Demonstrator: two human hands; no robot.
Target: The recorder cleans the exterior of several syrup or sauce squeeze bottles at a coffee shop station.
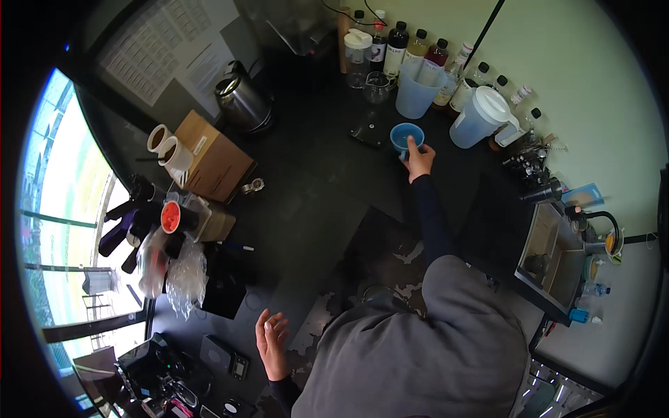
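Up at the back of the dark counter, my right hand (420,164) is closed on a blue cup (407,132). Its fingers are at the near rim and handle, with the thumb reaching over the rim; the cup stands upright. A small dark flat device (365,132) lies just left of the cup. Behind the cup is a translucent blue pitcher (417,97). My left hand (272,346) hangs low near my body, holding nothing, its fingers apart and slightly bent.
Right of the cup stands a lidded pitcher (481,118), before a row of bottles along the wall. At left are a steel kettle (242,101), a cardboard box (209,160), a wristwatch (254,185) and plastic bags (185,272). A steel sink (550,258) is at right.
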